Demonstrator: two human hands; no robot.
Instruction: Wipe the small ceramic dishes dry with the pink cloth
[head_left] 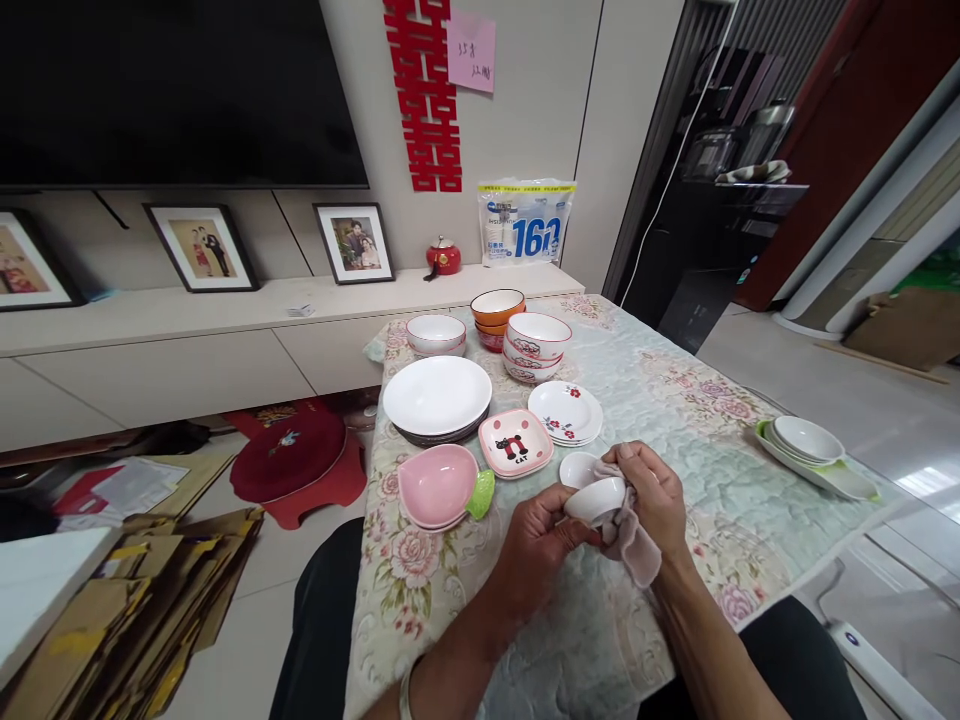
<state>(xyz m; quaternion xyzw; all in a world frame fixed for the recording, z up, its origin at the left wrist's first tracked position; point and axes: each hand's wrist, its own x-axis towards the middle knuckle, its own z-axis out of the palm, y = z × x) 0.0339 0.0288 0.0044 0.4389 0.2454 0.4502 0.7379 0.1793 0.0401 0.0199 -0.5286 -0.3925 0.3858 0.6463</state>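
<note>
My left hand (pixel 541 537) grips a small white bowl (pixel 596 499) by its edge, tilted, above the near part of the table. Wrapped in my right hand (pixel 654 492) is a pale pink cloth (pixel 636 550), pressed against the bowl's right side. Just behind, another small white dish (pixel 577 468) lies on the tablecloth, partly hidden by the held bowl. Left of it sit a square cat plate (pixel 516 442) and a pink fruit-shaped dish (pixel 437 482) with a green leaf handle (pixel 481 494). Flower-patterned white plates (pixel 565 409) are stacked beyond.
Large white plates (pixel 437 394), red-rimmed bowls (pixel 538 340), white bowls (pixel 436 332) and orange bowls (pixel 497 306) stand at the table's far side. Green-edged dishes (pixel 817 465) lie near the right edge. A red stool (pixel 292 455) and flattened cardboard (pixel 142 600) are on the floor left.
</note>
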